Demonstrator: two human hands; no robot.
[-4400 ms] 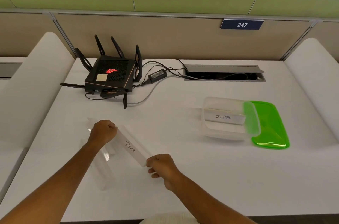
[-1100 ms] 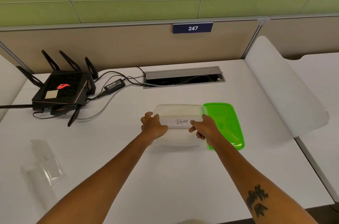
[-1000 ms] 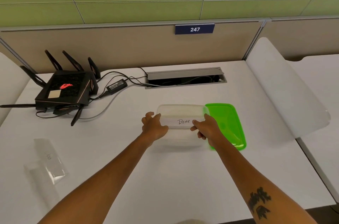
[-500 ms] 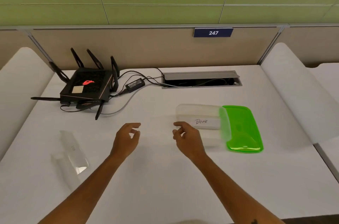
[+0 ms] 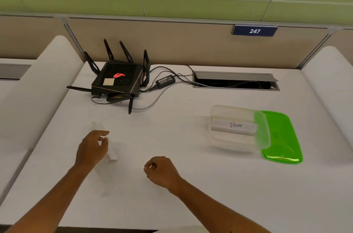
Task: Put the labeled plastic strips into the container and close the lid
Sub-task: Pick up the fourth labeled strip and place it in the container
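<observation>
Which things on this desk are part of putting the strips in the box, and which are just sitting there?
Part of the job:
- clear container
- strip marked Bear, standing in the container
- green lid, beside the container, off
- clear strips on the desk at the left hand

Just lying about:
- black router
- power adapter and cables
- cable hatch
- 247 sign

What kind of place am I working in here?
Most likely an office cubicle desk: a numbered plate reading 247 on the partition panel, a cable hatch set into the white desk, and a black router.
</observation>
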